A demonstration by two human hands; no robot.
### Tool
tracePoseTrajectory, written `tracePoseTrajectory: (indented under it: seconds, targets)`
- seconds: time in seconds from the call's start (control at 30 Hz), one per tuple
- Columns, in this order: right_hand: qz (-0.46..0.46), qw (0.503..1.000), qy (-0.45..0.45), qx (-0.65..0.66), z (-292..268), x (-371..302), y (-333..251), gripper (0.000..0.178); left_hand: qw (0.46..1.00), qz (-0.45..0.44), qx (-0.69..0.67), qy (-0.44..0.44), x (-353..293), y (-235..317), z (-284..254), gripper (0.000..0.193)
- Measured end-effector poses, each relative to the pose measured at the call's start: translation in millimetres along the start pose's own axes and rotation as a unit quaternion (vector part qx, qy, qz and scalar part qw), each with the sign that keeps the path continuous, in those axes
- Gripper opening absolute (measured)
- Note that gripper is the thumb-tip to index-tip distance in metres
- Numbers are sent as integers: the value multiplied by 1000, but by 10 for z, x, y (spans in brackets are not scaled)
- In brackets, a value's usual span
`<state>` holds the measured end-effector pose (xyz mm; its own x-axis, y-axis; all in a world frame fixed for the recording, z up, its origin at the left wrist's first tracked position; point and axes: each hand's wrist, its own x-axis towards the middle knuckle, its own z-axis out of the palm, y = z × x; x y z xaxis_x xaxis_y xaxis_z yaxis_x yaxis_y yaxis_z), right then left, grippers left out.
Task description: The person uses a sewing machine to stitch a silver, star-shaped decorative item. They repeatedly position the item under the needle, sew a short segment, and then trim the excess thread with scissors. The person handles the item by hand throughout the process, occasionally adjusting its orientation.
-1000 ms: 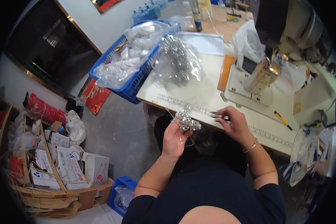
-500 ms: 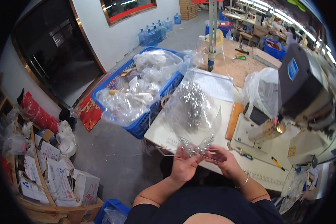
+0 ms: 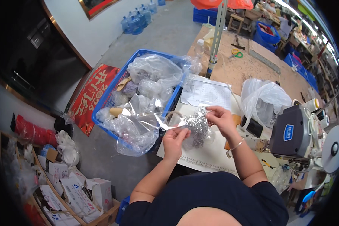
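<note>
A heap of shiny silver pieces (image 3: 199,130) lies on a clear plastic bag on the white table top. My left hand (image 3: 174,142) is closed, thumb against forefinger, on a clear plastic sheet that stretches toward the blue basket. My right hand (image 3: 221,119) touches the heap's upper right edge with its fingertips drawn together. What lies between them is too small to name. Just beyond my left hand is a brown tape roll (image 3: 174,118), partly behind the clear plastic.
A blue basket (image 3: 139,52) full of clear plastic bags stands at the left. A sewing machine (image 3: 290,132) and a white plastic bag (image 3: 261,100) are on the right. Papers (image 3: 207,92) lie behind the heap; scissors (image 3: 236,53) and a hammer (image 3: 237,42) lie farther back.
Both hands were together at the table's front edge, holding clear plastic with silver wing-like shapes. Now they are apart and farther forward, the left by the basket, the right at the silver heap.
</note>
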<state>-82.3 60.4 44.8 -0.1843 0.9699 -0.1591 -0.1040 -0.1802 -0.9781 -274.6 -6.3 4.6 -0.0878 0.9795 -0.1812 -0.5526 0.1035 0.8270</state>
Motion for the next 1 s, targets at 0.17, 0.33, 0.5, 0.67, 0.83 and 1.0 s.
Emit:
tracePoseTrajectory:
  seconds: [0.17,0.33,0.5,0.67,0.83,1.0]
  targets:
    - [34,988,130,-73,44,10,334,34,957,2,269,107,127,-201,-486,51]
    - [80,984,146,-65,-28,-4,303,46,703,361,589,-168,324,393,82,67]
    - [47,945,323,-14,-691,52,473,50,636,313,628,-322,564,25,199,67]
    - [62,949,301,-74,-1219,944,666,41,659,328,604,-306,536,136,265,71]
    - [-60,911,365,-181,-1389,2252,671,39,711,308,558,-298,555,216,242,74]
    - [39,953,250,-166,-1464,2643,317,30,751,331,540,-185,590,507,180,63]
